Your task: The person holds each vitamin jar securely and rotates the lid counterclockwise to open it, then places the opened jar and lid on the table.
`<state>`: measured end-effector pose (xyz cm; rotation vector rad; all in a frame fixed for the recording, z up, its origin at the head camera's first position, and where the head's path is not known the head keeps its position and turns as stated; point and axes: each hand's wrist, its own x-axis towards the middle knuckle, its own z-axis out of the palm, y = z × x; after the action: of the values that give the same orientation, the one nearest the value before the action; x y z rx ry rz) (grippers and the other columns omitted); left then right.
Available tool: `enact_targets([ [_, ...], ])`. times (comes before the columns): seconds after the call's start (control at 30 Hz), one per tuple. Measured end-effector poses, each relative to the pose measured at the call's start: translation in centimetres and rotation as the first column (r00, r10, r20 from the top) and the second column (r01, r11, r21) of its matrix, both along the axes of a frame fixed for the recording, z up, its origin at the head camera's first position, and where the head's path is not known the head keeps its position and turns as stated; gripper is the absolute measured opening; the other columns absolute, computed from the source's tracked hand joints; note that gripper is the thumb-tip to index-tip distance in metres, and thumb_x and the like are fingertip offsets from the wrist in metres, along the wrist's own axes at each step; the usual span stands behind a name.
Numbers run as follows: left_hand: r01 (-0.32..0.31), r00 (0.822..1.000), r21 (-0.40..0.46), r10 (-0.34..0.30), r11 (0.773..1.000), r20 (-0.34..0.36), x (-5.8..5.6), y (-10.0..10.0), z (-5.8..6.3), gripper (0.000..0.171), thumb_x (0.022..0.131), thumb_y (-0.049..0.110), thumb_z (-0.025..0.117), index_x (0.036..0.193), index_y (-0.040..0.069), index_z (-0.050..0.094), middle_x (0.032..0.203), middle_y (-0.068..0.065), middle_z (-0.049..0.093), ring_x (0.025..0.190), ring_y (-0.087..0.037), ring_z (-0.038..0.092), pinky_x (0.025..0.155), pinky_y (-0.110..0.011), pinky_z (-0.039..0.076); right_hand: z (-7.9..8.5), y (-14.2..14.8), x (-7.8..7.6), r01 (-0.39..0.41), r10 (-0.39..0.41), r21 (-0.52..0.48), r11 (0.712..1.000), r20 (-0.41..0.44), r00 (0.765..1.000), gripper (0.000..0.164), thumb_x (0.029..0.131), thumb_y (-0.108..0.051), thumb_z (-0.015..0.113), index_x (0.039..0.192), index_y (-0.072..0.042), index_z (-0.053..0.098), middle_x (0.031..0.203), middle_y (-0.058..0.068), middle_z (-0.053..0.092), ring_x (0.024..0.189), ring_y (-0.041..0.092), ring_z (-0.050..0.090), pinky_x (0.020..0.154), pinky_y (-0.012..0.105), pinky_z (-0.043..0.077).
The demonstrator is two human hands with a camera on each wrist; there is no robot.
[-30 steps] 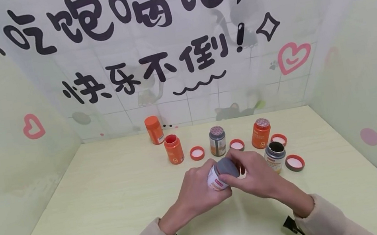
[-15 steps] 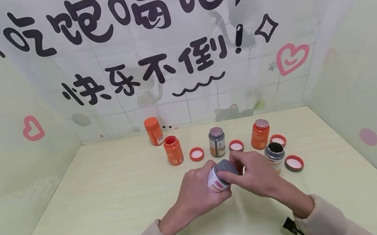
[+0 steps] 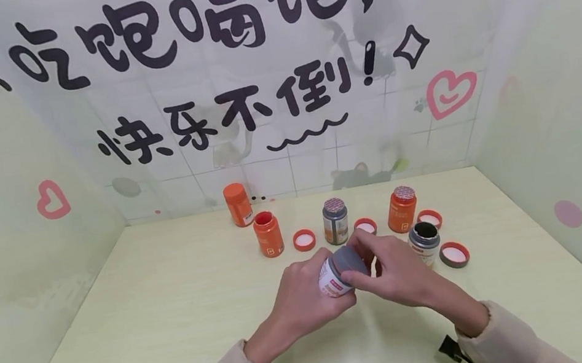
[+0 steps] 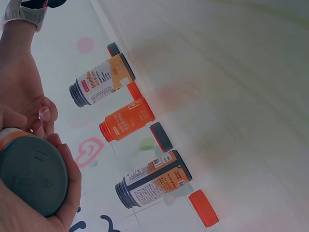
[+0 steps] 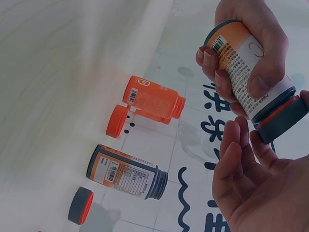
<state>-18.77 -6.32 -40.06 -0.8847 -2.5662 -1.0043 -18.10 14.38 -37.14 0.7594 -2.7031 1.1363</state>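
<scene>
My left hand (image 3: 307, 294) grips a white and orange pill bottle (image 5: 246, 67), held tilted in the air over the table. At the bottle's top end is a grey cap (image 3: 348, 260), which shows a red inner edge beside the neck in the right wrist view. The thumb and fingers of my right hand (image 3: 401, 268) pinch this cap from the side. In the left wrist view the bottle's round grey base (image 4: 34, 176) faces the camera, with the left fingers wrapped round it.
Uncapped bottles stand behind the hands: an orange one (image 3: 268, 237), a grey one (image 3: 336, 225), another orange one (image 3: 402, 212) and a white-labelled one (image 3: 423, 246). Upturned caps, such as this grey one (image 3: 454, 254), lie beside them. A capped orange bottle (image 3: 238, 206) stands at the back.
The right thumb and fingers closed further round the cap, then shifted back to about where they were a second ago. The left hand and bottle stay nearly in place.
</scene>
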Motion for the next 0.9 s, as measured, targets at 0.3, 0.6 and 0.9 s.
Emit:
enact_targets([
  [0.3,-0.008,1.000,-0.006,0.008,1.000,-0.012,-0.04,0.04,-0.20,0.037,0.079,0.030,0.083,0.106,0.014,0.063,0.081,0.005,0.070,0.064,-0.001,0.059,0.059,-0.015,0.050,0.27,-0.07,0.20,0.014,-0.015,0.032,0.999,0.041,0.999,0.036,0.092,-0.043,0.068,0.119,-0.022,0.057,0.083,-0.013,0.064,0.071,0.006,0.058,0.059,0.024,0.051],
  [0.6,-0.013,1.000,-0.023,0.013,1.000,-0.028,0.03,0.02,-0.22,0.041,0.079,0.033,0.084,0.108,0.014,0.063,0.082,0.005,0.070,0.064,-0.001,0.059,0.059,-0.014,0.049,0.06,-0.53,0.03,0.127,-0.132,0.053,0.990,0.112,0.985,0.030,0.092,-0.050,0.069,0.094,-0.022,0.061,0.076,-0.009,0.061,0.070,0.012,0.055,0.057,0.025,0.046],
  [0.9,-0.009,1.000,-0.004,0.009,1.000,0.003,-0.03,0.00,-0.12,0.040,0.079,0.032,0.083,0.108,0.014,0.063,0.084,0.005,0.071,0.066,-0.001,0.060,0.060,-0.014,0.050,0.32,-0.23,0.19,0.062,-0.063,0.027,0.998,0.069,0.996,0.025,0.092,-0.042,0.071,0.108,-0.024,0.063,0.082,-0.013,0.064,0.071,0.008,0.058,0.059,0.024,0.051],
])
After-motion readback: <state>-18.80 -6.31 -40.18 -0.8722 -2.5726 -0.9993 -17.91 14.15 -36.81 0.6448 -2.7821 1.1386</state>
